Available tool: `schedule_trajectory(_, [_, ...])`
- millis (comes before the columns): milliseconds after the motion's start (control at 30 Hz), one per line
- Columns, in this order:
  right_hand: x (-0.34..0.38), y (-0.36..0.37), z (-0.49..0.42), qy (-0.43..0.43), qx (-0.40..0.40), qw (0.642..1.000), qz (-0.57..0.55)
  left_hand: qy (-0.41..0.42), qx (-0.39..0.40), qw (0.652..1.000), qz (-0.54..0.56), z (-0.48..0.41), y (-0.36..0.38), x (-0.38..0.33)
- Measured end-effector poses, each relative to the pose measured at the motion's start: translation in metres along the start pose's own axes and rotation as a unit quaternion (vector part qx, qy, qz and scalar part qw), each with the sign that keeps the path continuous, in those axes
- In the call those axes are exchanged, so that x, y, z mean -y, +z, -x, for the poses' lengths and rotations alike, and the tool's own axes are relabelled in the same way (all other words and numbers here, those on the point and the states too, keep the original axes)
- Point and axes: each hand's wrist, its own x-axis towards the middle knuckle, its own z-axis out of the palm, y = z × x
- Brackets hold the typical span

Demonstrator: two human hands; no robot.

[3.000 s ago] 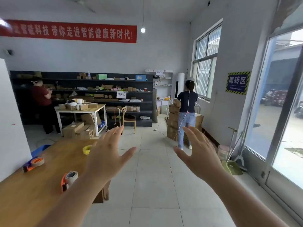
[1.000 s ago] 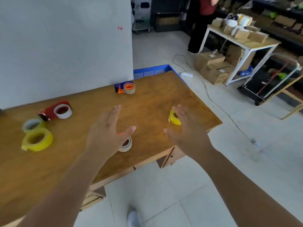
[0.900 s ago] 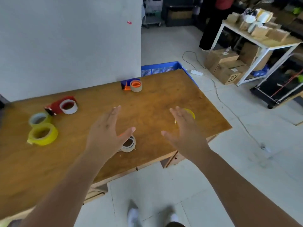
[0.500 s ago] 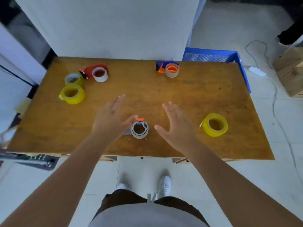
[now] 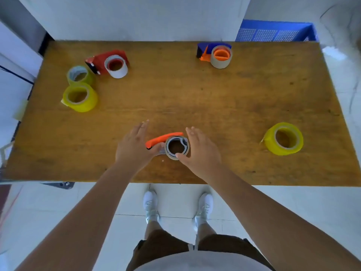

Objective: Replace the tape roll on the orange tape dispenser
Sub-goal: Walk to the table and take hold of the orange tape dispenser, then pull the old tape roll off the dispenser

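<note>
Near the front edge of the brown wooden table [image 5: 195, 98], the orange handheld tape dispenser [image 5: 163, 138] with its nearly spent roll [image 5: 176, 147] is flanked by the left hand [image 5: 134, 148] and the right hand [image 5: 201, 151]. A full yellow tape roll [image 5: 283, 138] is set well to the right; two yellowish rolls [image 5: 80, 89] are placed far left, just beside the red dispenser [image 5: 107, 59]. At the back right a blue-and-orange dispenser [image 5: 214, 51] is found, with a blue plastic crate [image 5: 273, 33] behind the table.

Head view — steeply down; table [image 5: 195, 98]
</note>
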Motion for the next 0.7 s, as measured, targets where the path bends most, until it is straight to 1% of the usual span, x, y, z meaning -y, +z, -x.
schedule_trajectory(67, [0.005, 0.019, -0.009, 0.022, 0.008, 1.000, -0.006, 0.021, 0.024, 0.999, -0.015, -0.019, 0.015, 0.008])
schedule_trajectory(233, [0.014, 0.052, -0.018, 0.124, 0.025, 0.992, -0.010, 0.053, 0.065, 0.995, -0.057, -0.056, 0.037, 0.007])
schedule_trajectory(300, [0.019, 0.060, -0.021, 0.149, 0.007, 0.988, -0.022, 0.068, 0.072, 0.992, -0.074, -0.065, 0.039, 0.005])
schedule_trajectory(400, [0.026, 0.069, -0.023, 0.179, -0.017, 0.982, -0.060, 0.087, 0.062, 0.991, -0.084, -0.073, 0.037, 0.005])
schedule_trajectory(500, [0.030, 0.076, -0.022, 0.195, -0.028, 0.977, -0.079, 0.078, 0.047, 0.993, -0.080, -0.078, 0.039, 0.008])
schedule_trajectory(600, [0.031, 0.081, -0.025, 0.204, -0.049, 0.973, -0.090, 0.048, 0.048, 0.997, -0.033, -0.079, 0.042, 0.013])
schedule_trajectory(667, [0.031, 0.083, -0.027, 0.206, -0.064, 0.970, -0.110, 0.033, 0.075, 0.997, -0.006, -0.076, 0.044, 0.016])
schedule_trajectory(700, [0.030, 0.083, -0.028, 0.207, -0.074, 0.968, -0.123, 0.028, 0.103, 0.994, 0.000, -0.074, 0.045, 0.017])
